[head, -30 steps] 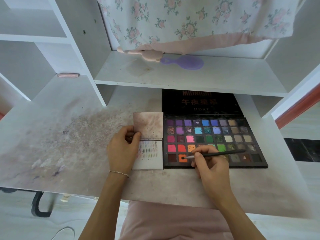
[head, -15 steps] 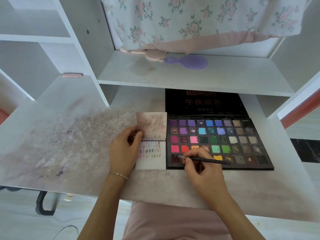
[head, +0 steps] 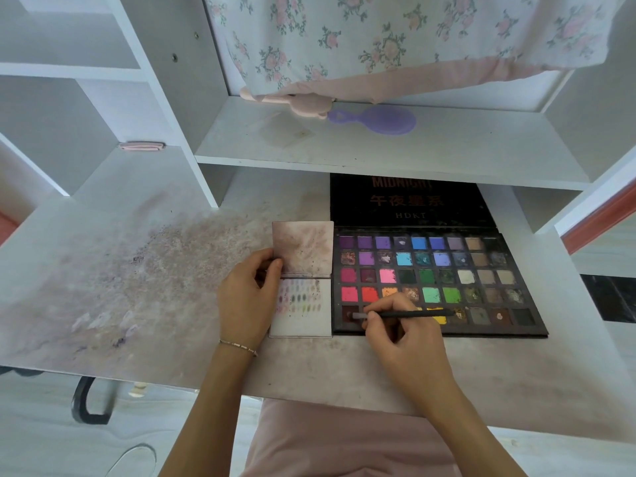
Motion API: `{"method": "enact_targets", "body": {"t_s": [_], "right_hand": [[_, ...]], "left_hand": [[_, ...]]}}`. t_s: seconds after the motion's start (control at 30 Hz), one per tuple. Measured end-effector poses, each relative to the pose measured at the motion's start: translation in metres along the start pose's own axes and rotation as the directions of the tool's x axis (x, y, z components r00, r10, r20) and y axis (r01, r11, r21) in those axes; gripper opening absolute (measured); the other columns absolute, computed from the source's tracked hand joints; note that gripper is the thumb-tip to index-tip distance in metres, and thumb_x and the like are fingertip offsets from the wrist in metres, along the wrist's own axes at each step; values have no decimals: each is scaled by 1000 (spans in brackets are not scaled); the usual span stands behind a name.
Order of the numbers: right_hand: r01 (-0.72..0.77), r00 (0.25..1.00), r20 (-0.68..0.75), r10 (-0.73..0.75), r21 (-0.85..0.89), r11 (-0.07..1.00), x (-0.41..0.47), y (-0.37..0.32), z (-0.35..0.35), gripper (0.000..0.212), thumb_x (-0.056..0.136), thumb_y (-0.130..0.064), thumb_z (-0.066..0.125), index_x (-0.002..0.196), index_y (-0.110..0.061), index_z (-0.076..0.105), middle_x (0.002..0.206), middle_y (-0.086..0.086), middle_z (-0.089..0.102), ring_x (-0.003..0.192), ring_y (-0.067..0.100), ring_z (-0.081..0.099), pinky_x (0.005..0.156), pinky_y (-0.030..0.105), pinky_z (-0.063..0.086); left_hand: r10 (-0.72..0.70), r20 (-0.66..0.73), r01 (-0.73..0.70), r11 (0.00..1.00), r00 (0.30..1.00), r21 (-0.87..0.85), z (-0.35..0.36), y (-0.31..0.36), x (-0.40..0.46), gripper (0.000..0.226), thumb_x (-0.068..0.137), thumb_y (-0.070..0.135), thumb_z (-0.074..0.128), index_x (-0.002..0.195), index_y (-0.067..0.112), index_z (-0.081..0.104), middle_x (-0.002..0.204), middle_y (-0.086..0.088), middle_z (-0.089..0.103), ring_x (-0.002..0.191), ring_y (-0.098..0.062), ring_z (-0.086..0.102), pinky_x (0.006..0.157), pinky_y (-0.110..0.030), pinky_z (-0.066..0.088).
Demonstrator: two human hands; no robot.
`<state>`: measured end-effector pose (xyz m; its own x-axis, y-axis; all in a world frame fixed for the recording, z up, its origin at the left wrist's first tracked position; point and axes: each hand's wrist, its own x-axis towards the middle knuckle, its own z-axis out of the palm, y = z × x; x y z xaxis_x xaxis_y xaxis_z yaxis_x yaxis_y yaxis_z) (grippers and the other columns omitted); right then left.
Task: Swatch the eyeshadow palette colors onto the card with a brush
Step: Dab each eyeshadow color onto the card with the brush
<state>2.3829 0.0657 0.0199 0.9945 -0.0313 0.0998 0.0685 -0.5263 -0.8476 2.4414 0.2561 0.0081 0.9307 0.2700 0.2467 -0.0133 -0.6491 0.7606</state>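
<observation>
White laminate surface [head: 103, 321], pretty stained with pinkish-purple powder dust all over the left and middle. Above it there's a shelf [head: 447, 146] with a purple hand mirror [head: 382, 120] lying flat, and a floral curtain [head: 395, 39] hanging down behind.

Biggest thing on the surface is the eyeshadow palette [head: 437, 280], black, lid flipped open and lying back under the shelf. Its pans run purples and blues along the top row, pinks, reds and greens through the middle, browns and neutrals on the right, darker shades along the bottom.

Touching its left edge is the card [head: 303, 280], folded open; the lower half has several rows of little swatches, and the upper half is smudgy.

Left hand [head: 249, 297] holds the card's left edge, thumb pinching at the fold. Right hand [head: 406, 332] has a pencil-style grip on the brush [head: 402, 315], which lies nearly flat, tip down in the dark bottom-left pan, just right of the card.
</observation>
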Motion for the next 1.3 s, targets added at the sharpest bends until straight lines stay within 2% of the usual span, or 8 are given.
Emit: {"method": "enact_targets", "body": {"t_s": [0.17, 0.3, 0.67, 0.77, 0.93, 1.0, 1.2, 1.3], "right_hand": [[0, 1000, -30, 0, -5, 1000, 2, 0, 0, 24, 83, -9, 58, 73, -31, 52, 60, 4, 63, 55, 14, 55, 50, 32, 45], [-9, 1000, 1, 9, -19, 1000, 1, -1, 1, 24, 82, -13, 57, 72, -33, 50, 62, 4, 64, 57, 15, 58, 54, 38, 50], [9, 1000, -6, -9, -9, 1000, 1, 0, 0, 24, 82, -11, 58, 71, -32, 51, 61, 4, 62, 57, 14, 55, 52, 36, 47], [25, 1000, -17, -25, 34, 999, 1, 1, 1, 20, 82, -12, 58, 72, -28, 53, 61, 7, 60, 54, 17, 54, 52, 42, 46], [72, 995, -76, -58, 195, 978, 5, -10, 13, 10, 76, -19, 55, 76, -30, 54, 76, 0, 59, 59, 14, 55, 53, 30, 46], [132, 991, -41, -126, 179, 975, 6, -16, 23, 13, 77, -19, 57, 74, -31, 54, 77, -3, 58, 58, 13, 52, 50, 24, 43], [180, 978, 80, -194, 157, 971, 7, -28, 48, 7, 77, -18, 57, 76, -25, 59, 68, -19, 55, 59, 12, 49, 53, 20, 40], [179, 976, 98, -192, 130, 975, 11, -31, 50, 11, 76, -23, 55, 73, -33, 55, 67, -17, 57, 58, 13, 49, 52, 27, 42]], "left_hand": [[-1, -3, 1, 1000, 1000, -2, 0, 0, 0, 15, 87, 16, 57, 97, 16, 68, 78, 13, 60, 70, -4, 54, 64, -9, 37], [1, -6, -1, 1000, 1000, -5, 0, 1, 0, 14, 86, 15, 58, 97, 15, 68, 78, 13, 60, 70, -5, 55, 64, -9, 37], [-11, -11, 11, 1000, 1000, -20, 0, 0, 1, 15, 86, 15, 59, 96, 15, 69, 77, 14, 60, 67, 5, 51, 62, -5, 36], [-4, -7, 4, 1000, 1000, -20, -1, -1, 2, 15, 86, 14, 59, 96, 16, 69, 78, 12, 62, 67, 4, 52, 62, -3, 37], [-10, 42, 12, 999, 999, -44, -5, -5, 7, 15, 84, 14, 60, 94, 16, 71, 78, 17, 61, 69, 10, 53, 65, 3, 36], [1, 70, 2, 999, 998, -48, -7, -7, 10, 15, 84, 14, 61, 94, 16, 71, 82, 14, 63, 72, 6, 55, 68, 0, 38], [-4, 106, 16, 994, 994, -110, -11, -11, 12, 14, 81, 13, 64, 92, 15, 72, 86, 11, 66, 80, -6, 62, 76, -16, 47], [-17, 107, 30, 992, 994, -123, -11, -11, 12, 14, 81, 13, 64, 92, 15, 72, 87, 8, 68, 81, -8, 63, 77, -22, 49]]}}
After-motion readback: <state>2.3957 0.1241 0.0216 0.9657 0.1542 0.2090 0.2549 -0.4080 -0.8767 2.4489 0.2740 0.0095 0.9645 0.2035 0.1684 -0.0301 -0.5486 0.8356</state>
